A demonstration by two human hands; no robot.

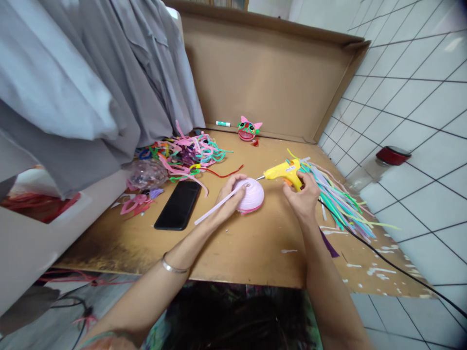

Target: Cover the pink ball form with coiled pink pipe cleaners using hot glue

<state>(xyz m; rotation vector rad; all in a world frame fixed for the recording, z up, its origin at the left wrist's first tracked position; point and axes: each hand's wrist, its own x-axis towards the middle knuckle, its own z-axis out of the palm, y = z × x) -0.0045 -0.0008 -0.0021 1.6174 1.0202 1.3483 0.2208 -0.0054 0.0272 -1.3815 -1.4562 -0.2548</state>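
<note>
My left hand (230,197) is closed around the left side of a rounded coil of pale pink pipe cleaner (251,197), with a small hole near its top and a darker pink lower edge. A loose pale strip (215,208) runs from the coil down to the left, across my fingers. In my right hand (303,194) is a yellow glue gun (282,171), gripped by its handle. Its metal nozzle points left, close to the coil's upper right side; whether it touches cannot be made out.
A black phone (177,205) lies left of my hands, near tangled colourful pipe cleaners (193,153). More straight ones (339,199) lie at right, beside the gun's black cord (368,243). A small animal-faced craft piece (248,129), a glue stick (223,124) and a cardboard wall (270,73) stand behind.
</note>
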